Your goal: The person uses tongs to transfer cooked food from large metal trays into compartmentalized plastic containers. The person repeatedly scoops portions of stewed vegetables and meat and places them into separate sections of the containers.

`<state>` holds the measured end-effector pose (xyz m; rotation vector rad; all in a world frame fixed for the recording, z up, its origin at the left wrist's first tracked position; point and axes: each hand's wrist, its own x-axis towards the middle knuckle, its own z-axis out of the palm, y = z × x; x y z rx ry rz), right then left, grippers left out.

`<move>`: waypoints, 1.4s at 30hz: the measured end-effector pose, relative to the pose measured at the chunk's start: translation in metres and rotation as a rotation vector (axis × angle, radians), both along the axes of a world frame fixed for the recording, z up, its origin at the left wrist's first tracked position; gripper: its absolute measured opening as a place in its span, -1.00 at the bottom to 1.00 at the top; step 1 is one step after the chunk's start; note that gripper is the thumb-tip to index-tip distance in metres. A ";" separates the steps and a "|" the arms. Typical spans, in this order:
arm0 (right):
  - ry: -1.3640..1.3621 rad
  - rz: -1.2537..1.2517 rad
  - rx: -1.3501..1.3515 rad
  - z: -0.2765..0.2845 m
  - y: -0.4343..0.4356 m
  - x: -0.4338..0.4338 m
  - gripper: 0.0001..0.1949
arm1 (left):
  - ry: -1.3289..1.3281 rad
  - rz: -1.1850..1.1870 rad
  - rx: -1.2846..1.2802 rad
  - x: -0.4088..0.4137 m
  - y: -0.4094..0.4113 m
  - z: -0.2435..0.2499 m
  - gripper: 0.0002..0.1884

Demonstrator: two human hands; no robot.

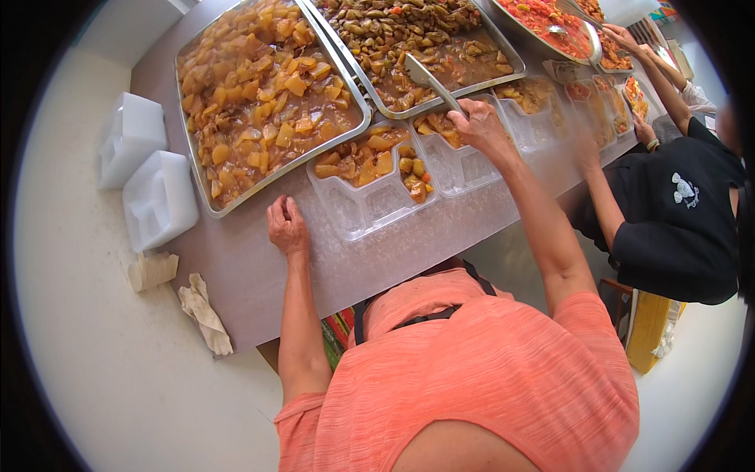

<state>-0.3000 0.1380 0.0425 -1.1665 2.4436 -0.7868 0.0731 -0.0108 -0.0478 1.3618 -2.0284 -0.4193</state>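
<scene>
My right hand (481,124) grips the handle of a metal serving spoon (426,76), whose head is over the near edge of a metal tray (407,111) of greenish-brown vegetable stew. My left hand (287,224) rests on the table with curled fingers, apparently holding nothing. Beside it lies a clear plastic compartment tray (386,217) with stewed orange-brown chunks in one section and smaller pieces in another. A second compartment tray (457,180), partly behind my right forearm, holds some stew too. At the left, a large metal tray (283,171) is full of orange-brown chunks in sauce.
Two stacks of white plastic trays (160,200) stand at the table's left edge, near a paper roll (153,271) and crumpled paper (206,315). To the right, a co-worker in a black shirt (666,206) reaches over more filled compartment trays. Other arms work near a metal pan (557,50) of red food.
</scene>
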 end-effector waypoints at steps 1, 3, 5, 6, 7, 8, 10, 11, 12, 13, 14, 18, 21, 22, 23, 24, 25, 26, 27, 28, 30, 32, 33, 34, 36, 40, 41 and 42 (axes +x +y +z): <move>0.007 0.001 -0.016 0.000 0.003 0.002 -0.74 | 0.004 0.005 0.005 0.000 0.001 0.000 -0.84; 0.022 0.001 -0.050 0.002 0.004 0.006 -0.74 | 0.014 0.016 0.015 -0.004 -0.001 0.002 -0.83; -0.028 -0.039 -0.095 0.007 0.017 0.018 -0.75 | 0.006 0.014 0.021 -0.004 -0.001 0.003 -0.83; -0.074 -0.042 -0.088 0.017 0.023 0.027 -0.75 | 0.001 0.020 0.025 -0.003 -0.001 0.002 -0.83; -0.119 -0.045 -0.081 0.024 0.030 0.036 -0.75 | 0.003 0.018 0.027 -0.003 -0.001 0.002 -0.83; -0.117 -0.020 -0.067 0.026 0.042 0.044 -0.76 | 0.004 0.016 0.030 -0.003 -0.002 0.002 -0.83; -0.191 -0.015 -0.072 0.025 0.071 0.065 -0.78 | 0.006 0.018 0.034 -0.001 -0.001 0.002 -0.83; -0.182 -0.011 -0.063 0.024 0.085 0.080 -0.78 | 0.008 0.023 0.034 -0.002 -0.001 0.001 -0.83; -0.172 -0.010 -0.055 0.023 0.098 0.094 -0.78 | 0.011 0.023 0.034 -0.002 0.000 0.001 -0.83; -0.177 -0.013 -0.056 0.019 0.108 0.105 -0.78 | 0.015 0.019 0.025 -0.002 0.000 0.000 -0.83; -0.182 -0.016 -0.058 0.014 0.116 0.115 -0.78 | 0.018 0.015 0.015 0.000 0.000 -0.002 -0.83; -0.205 -0.071 0.000 0.023 0.119 0.122 -0.81 | 0.035 0.009 -0.006 -0.001 -0.002 -0.002 -0.83; -0.216 -0.071 -0.030 0.026 0.119 0.123 -0.83 | 0.021 0.003 -0.017 0.001 -0.003 -0.005 -0.84; -0.212 -0.061 -0.059 0.024 0.119 0.123 -0.83 | 0.021 0.002 -0.014 0.000 -0.004 -0.005 -0.84; -0.197 -0.029 -0.043 0.017 0.119 0.122 -0.84 | 0.020 0.001 -0.010 0.000 -0.004 -0.005 -0.84; -0.182 0.004 -0.026 0.009 0.117 0.122 -0.84 | 0.019 0.001 -0.005 0.001 -0.004 -0.006 -0.84; -0.167 0.036 -0.008 0.004 0.117 0.123 -0.84 | 0.021 0.000 -0.007 0.001 -0.004 -0.006 -0.84; -0.160 0.019 -0.022 0.001 0.118 0.122 -0.84 | 0.023 0.000 -0.008 0.002 -0.004 -0.007 -0.84; -0.154 0.004 -0.035 0.004 0.115 0.123 -0.84 | 0.023 0.001 -0.010 0.003 -0.004 -0.006 -0.84; -0.148 -0.011 -0.049 0.005 0.112 0.123 -0.83 | 0.029 0.003 -0.004 0.003 -0.004 -0.006 -0.84; -0.124 0.013 -0.054 0.007 0.110 0.119 -0.82 | 0.045 0.003 0.009 0.000 -0.004 -0.004 -0.84; -0.089 0.028 -0.054 0.004 0.104 0.113 -0.81 | 0.035 0.007 -0.005 0.001 -0.004 -0.004 -0.84; -0.069 0.030 -0.050 -0.003 0.097 0.110 -0.81 | 0.029 0.007 -0.012 0.001 -0.004 -0.005 -0.84; -0.049 0.031 -0.047 -0.006 0.094 0.108 -0.80 | 0.025 0.001 -0.015 0.002 -0.004 -0.006 -0.85; -0.069 0.030 -0.043 -0.001 0.098 0.105 -0.80 | 0.016 -0.005 -0.023 0.002 -0.004 -0.006 -0.85; -0.163 0.052 -0.040 0.026 0.120 0.118 -0.79 | 0.005 0.020 -0.012 -0.001 0.001 -0.001 -0.85; -0.148 0.073 -0.021 0.020 0.126 0.120 -0.78 | -0.014 0.015 -0.011 -0.003 0.002 0.000 -0.84; -0.133 0.088 -0.005 0.006 0.135 0.123 -0.78 | -0.033 0.003 -0.011 -0.006 0.002 0.003 -0.82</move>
